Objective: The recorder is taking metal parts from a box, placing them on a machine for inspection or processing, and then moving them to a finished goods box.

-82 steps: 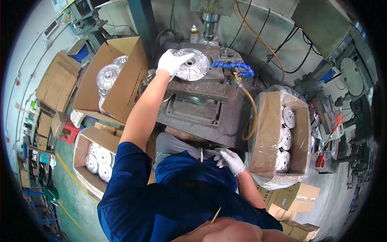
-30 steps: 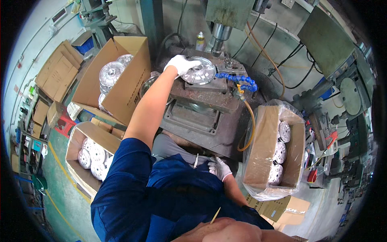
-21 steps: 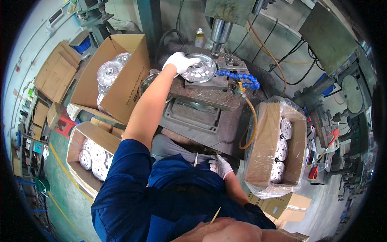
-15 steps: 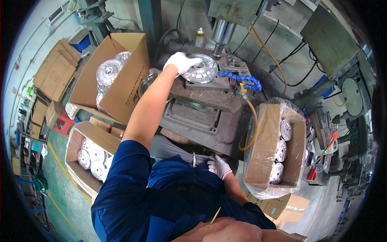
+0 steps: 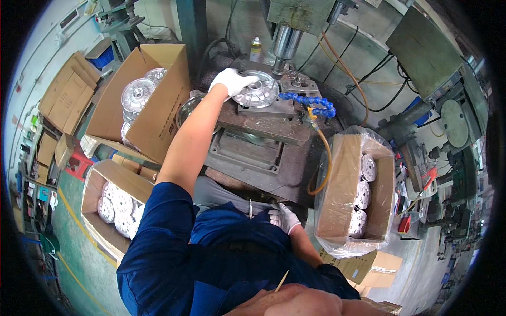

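Observation:
A round silver cast-metal disc with openings around its face [image 5: 258, 94] sits on the block fixture [image 5: 271, 109] of a press-like machine. My left hand [image 5: 230, 82], in a white glove, grips the disc's left side, with the thumb over the top; the fingers underneath are partly hidden. Right beside the disc's upper edge stands the machine's vertical steel spindle [image 5: 284, 47]. My right hand [image 5: 285, 218], also gloved, lies low at my lap by the table's front edge, its fingers loosely apart with no object seen in them.
Cardboard boxes with similar discs stand at the left [image 5: 174, 105], lower left [image 5: 95, 184] and right [image 5: 329, 210], the right one lined with plastic. A blue segmented hose [image 5: 308, 99] and an orange tube [image 5: 328, 158] run beside the fixture. A spray can [image 5: 255, 50] stands behind.
The whole view has shifted slightly, carrying the scene a little to the left. My left hand stays on the disc, and my right hand stays at my lap.

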`<state>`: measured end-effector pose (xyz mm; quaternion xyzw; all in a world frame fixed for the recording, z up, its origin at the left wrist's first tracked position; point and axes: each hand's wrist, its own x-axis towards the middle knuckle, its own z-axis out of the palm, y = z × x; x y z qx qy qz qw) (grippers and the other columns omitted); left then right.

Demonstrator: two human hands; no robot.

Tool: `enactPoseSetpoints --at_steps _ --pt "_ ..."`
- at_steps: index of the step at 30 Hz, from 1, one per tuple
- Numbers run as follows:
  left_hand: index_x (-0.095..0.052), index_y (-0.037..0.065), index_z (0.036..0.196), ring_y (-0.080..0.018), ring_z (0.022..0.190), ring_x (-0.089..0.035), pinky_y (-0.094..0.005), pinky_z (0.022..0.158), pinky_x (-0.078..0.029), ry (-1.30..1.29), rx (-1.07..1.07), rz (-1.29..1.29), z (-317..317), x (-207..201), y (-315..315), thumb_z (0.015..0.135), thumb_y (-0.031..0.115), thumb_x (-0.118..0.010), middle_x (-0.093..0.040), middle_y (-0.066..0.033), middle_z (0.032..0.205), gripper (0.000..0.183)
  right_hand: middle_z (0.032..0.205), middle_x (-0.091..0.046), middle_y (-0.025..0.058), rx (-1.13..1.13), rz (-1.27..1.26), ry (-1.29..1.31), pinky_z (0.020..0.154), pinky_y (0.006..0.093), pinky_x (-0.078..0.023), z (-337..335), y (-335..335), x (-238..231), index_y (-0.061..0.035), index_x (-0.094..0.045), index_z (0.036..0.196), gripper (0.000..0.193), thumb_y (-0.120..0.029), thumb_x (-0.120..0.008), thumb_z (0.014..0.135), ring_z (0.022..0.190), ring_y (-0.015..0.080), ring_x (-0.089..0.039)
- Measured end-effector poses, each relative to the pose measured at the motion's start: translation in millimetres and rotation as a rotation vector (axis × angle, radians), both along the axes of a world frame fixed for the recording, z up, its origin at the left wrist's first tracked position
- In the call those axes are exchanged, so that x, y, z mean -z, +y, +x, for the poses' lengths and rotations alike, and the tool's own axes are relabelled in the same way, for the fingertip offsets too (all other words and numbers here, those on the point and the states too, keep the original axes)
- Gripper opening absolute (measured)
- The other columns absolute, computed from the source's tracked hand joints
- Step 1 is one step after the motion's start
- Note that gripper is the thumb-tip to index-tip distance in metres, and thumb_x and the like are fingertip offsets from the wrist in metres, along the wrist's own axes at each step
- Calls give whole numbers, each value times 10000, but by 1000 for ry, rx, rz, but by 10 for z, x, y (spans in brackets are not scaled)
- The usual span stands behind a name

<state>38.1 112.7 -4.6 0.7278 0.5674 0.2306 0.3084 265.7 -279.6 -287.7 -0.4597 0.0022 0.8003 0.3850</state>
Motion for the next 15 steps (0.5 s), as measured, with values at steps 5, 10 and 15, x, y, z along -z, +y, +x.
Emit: enactPoseSetpoints --at_steps 5,10,15 --pt "-634 -86 1020 -336 975 -627 -357 852 -470 5 19 -12 1 6 7 664 622 -654 -637 -255 1024 793 987 -610 93 -4 -6 -22 719 358 -509 -25 3 -30 -133 -511 1206 442 -476 -447 934 739 198 -594" --pt "-634 -88 1022 -341 989 -623 -357 857 -469 15 23 -16 -13 54 52 670 618 -652 -634 -259 1030 789 990 -610 94 -3 0 -30 720 357 -509 -10 -9 -20 -129 -509 1210 454 -482 -443 933 736 199 -591" --pt "-643 -86 1014 -212 769 -623 -322 706 -471 1 6 21 -5 1 2 720 509 -684 -669 -173 893 665 972 -620 96 4 10 -20 725 364 -511 14 -18 8 -136 -518 1205 444 -480 -438 935 752 215 -601"
